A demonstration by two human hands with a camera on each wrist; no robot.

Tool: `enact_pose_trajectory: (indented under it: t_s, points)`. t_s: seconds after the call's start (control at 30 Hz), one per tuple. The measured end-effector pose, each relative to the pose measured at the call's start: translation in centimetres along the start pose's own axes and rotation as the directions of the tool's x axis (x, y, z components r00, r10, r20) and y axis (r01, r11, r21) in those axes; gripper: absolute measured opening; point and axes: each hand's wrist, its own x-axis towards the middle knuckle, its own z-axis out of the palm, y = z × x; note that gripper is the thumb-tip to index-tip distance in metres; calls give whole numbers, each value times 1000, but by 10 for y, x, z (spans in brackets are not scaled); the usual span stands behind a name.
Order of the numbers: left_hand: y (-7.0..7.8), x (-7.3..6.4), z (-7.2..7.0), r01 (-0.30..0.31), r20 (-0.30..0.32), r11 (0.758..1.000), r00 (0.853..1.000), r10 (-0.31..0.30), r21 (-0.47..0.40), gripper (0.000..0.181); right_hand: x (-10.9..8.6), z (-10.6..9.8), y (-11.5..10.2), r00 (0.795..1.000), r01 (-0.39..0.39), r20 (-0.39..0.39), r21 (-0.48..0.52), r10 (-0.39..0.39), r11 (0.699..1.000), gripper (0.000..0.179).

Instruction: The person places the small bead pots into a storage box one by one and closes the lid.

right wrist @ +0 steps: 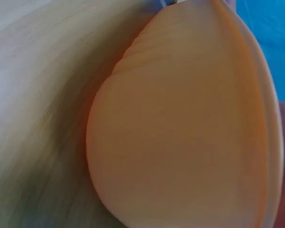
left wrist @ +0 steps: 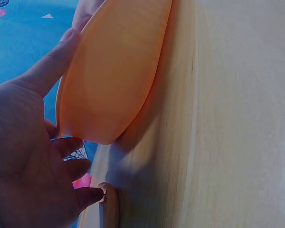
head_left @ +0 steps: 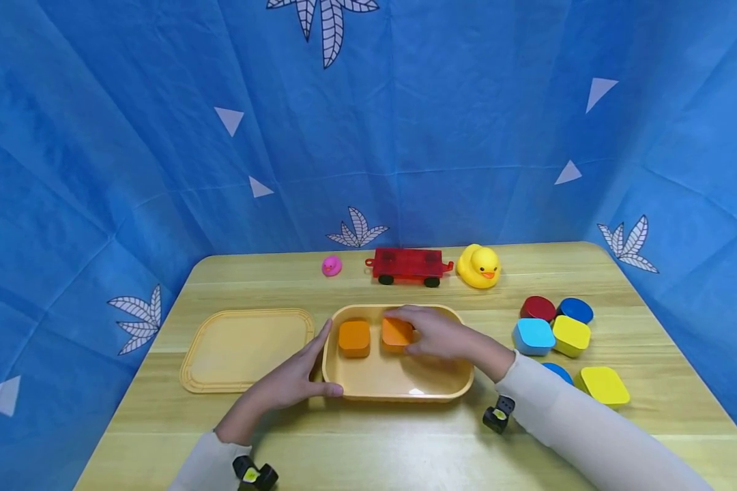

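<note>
A pale orange, oval-ended plastic box [head_left: 374, 378] stands on the table, with two orange rounded-square blocks inside. The left block [head_left: 354, 339] lies near the box's left end. Reaching over the right side, my right hand [head_left: 432, 334] grips the other orange block [head_left: 396, 334] between thumb and fingers. At the box's left end is my left hand [head_left: 285, 382], thumb by the front corner and fingers extended along the end. In the left wrist view, the thumb of the left hand [left wrist: 23, 152] lies against the box wall [left wrist: 114, 71]. The right wrist view shows mostly box wall [right wrist: 175, 123].
Left of the box lies a matching flat lid [head_left: 246, 351]. Behind are a small pink duck [head_left: 331, 266], a red toy wagon [head_left: 408, 264] and a yellow duck [head_left: 479, 266]. Several coloured blocks, including a light blue one [head_left: 533, 337] and a yellow one [head_left: 604, 386], stand at right.
</note>
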Motion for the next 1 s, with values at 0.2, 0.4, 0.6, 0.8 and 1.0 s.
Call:
enact_pose_trajectory:
  t_s: [0.2,0.4,0.6,0.8,1.0]
  points:
    - [-2,-1,1,-7,8,1000,1000,7,-4,121,7,7,-3,999,-6,41,21,5,1000,71]
    - [-3,-1,2,-15,1,1000,1000,15,8,120,12,9,-6,999,-1,33,16,0,1000,71]
    - [-2,1,0,-18,5,1000,1000,18,10,120,16,9,-8,999,-19,50,13,18,1000,70]
    - [-1,1,-1,-5,-6,1000,1000,5,15,121,17,7,-7,998,-22,51,21,21,1000,71]
    - [-1,1,0,-5,2,1000,1000,5,-2,121,10,1,-7,999,-22,42,34,21,999,71]
